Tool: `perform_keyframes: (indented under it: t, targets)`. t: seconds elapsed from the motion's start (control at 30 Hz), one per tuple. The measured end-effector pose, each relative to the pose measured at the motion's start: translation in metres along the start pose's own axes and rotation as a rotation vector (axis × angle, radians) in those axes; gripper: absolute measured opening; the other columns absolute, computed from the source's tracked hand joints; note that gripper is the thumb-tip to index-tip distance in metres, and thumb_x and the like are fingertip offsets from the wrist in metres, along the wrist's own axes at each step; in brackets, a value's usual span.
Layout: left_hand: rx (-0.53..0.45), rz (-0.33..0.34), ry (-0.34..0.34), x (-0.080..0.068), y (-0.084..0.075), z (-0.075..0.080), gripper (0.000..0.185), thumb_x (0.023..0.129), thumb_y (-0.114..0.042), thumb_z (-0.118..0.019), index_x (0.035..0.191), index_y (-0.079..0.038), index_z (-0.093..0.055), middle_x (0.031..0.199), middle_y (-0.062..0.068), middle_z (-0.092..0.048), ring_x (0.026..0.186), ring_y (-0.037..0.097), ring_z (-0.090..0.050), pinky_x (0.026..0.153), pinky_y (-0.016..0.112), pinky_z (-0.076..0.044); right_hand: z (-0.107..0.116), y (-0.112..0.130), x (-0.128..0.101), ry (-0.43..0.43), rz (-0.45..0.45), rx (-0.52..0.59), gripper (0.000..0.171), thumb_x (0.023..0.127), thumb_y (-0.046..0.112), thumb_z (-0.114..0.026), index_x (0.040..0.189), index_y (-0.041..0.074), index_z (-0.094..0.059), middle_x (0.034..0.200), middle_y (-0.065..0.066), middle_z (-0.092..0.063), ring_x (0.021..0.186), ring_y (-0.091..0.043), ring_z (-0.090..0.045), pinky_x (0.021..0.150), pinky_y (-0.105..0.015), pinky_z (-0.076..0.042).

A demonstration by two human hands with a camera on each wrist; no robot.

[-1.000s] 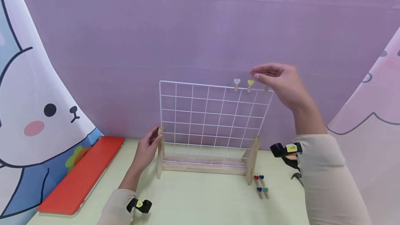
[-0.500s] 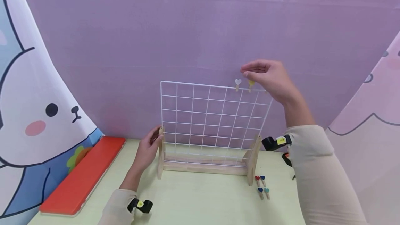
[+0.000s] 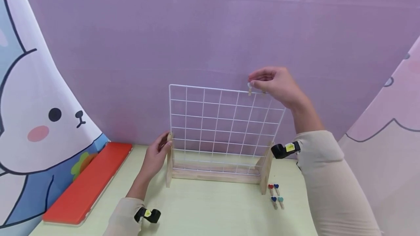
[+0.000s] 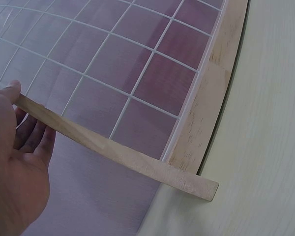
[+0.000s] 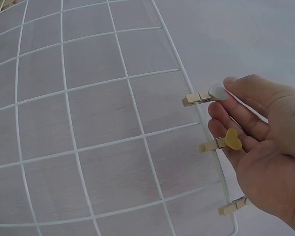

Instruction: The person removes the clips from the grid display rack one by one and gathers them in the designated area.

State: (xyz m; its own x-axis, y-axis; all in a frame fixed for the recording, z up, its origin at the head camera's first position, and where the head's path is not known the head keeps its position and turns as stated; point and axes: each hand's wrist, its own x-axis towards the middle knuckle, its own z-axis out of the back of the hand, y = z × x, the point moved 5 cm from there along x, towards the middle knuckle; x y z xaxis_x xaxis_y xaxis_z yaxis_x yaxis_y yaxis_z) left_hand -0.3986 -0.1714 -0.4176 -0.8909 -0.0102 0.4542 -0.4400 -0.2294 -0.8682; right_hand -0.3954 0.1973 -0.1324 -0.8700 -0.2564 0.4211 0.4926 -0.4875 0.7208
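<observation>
A white wire grid stands upright in a wooden stand. My left hand grips the stand's left side post, thumb on one side and fingers behind. At the grid's top right, my right hand has thumb and forefinger at the heart end of a white-heart clothespin, in what looks like a pinch. A yellow-heart clothespin sits beside it on the same wire, in front of the other fingers. Near the corner is a third clothespin, its heart hidden behind the hand.
Several small clothespins with red, blue and teal hearts lie on the pale table, right of the stand. A long red case lies at the left. Behind rises a purple cloth backdrop, with printed cartoon cloths at both sides.
My right hand has moved left along the grid's top, past the yellow-heart clothespin to the white-heart one. The left hand stays on the post.
</observation>
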Motion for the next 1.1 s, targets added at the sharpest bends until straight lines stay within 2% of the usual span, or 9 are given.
perform_keyframes:
  t: [0.23, 0.5, 0.67, 1.1]
  targets:
    - [-0.002, -0.008, 0.003, -0.001, 0.001, -0.001, 0.050, 0.108, -0.023, -0.055, 0.154, -0.006, -0.046, 0.152, 0.023, -0.054, 0.139, 0.035, -0.053, 0.101, 0.003, -0.044, -0.003, -0.006, 0.000, 0.018, -0.022, -0.029, 0.029, 0.097, 0.013, -0.072, 0.122, -0.001, -0.071, 0.100, 0.006, -0.078, 0.094, -0.011, -0.071, 0.082, -0.023, -0.060]
    - [0.013, -0.008, 0.000, -0.001, 0.002, 0.000, 0.051, 0.108, -0.026, -0.057, 0.154, -0.007, -0.047, 0.152, 0.021, -0.054, 0.139, 0.033, -0.053, 0.101, 0.003, -0.043, -0.006, -0.010, -0.003, 0.009, -0.024, -0.078, 0.030, 0.097, 0.017, -0.072, 0.122, 0.000, -0.072, 0.096, 0.006, -0.076, 0.099, -0.020, -0.071, 0.082, -0.021, -0.058]
    - [0.003, -0.003, -0.002, 0.000, 0.004, 0.001, 0.051, 0.107, -0.026, -0.057, 0.154, -0.007, -0.047, 0.152, 0.021, -0.054, 0.138, 0.034, -0.053, 0.100, 0.003, -0.044, -0.007, -0.010, -0.003, -0.010, -0.023, -0.052, 0.029, 0.096, 0.015, -0.073, 0.120, -0.002, -0.073, 0.093, 0.007, -0.077, 0.097, -0.022, -0.072, 0.080, -0.020, -0.058]
    - [-0.008, -0.006, 0.001, -0.001, 0.003, 0.000, 0.051, 0.107, -0.025, -0.057, 0.154, -0.006, -0.047, 0.153, 0.021, -0.053, 0.139, 0.033, -0.052, 0.102, 0.004, -0.044, -0.006, -0.012, -0.006, -0.056, -0.053, -0.044, 0.032, 0.095, 0.023, -0.076, 0.119, 0.002, -0.075, 0.096, 0.009, -0.078, 0.096, -0.012, -0.070, 0.081, -0.021, -0.055]
